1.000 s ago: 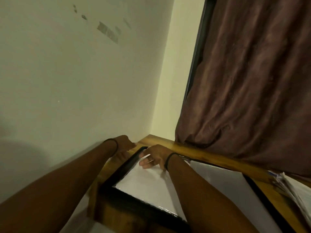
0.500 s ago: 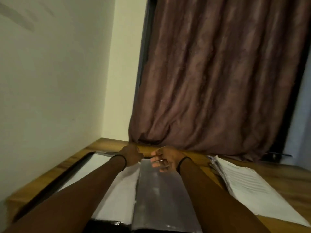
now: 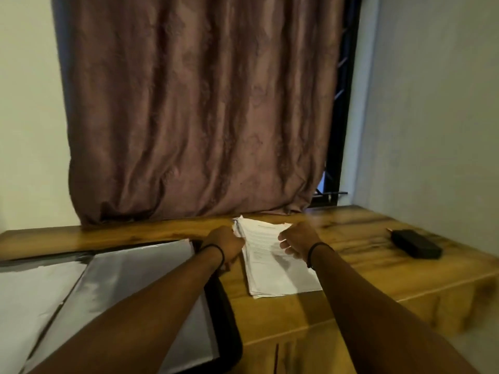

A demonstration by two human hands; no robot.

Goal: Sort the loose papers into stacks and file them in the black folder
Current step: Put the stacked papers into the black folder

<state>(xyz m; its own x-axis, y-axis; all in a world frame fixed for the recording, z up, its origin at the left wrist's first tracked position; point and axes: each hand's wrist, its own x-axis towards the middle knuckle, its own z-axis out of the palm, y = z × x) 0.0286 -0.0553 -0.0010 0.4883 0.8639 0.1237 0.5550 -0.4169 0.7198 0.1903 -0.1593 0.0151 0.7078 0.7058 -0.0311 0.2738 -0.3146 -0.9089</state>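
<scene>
The stack of papers [image 3: 272, 268] lies on the wooden desk [image 3: 364, 265], just right of the open black folder [image 3: 228, 327]. The left hand [image 3: 226, 245] is at the stack's left edge with its fingers hidden, so I cannot tell its grip. The right hand [image 3: 298, 240] is over the top sheet, fingers loosely curled — whether they pinch paper is unclear.
</scene>
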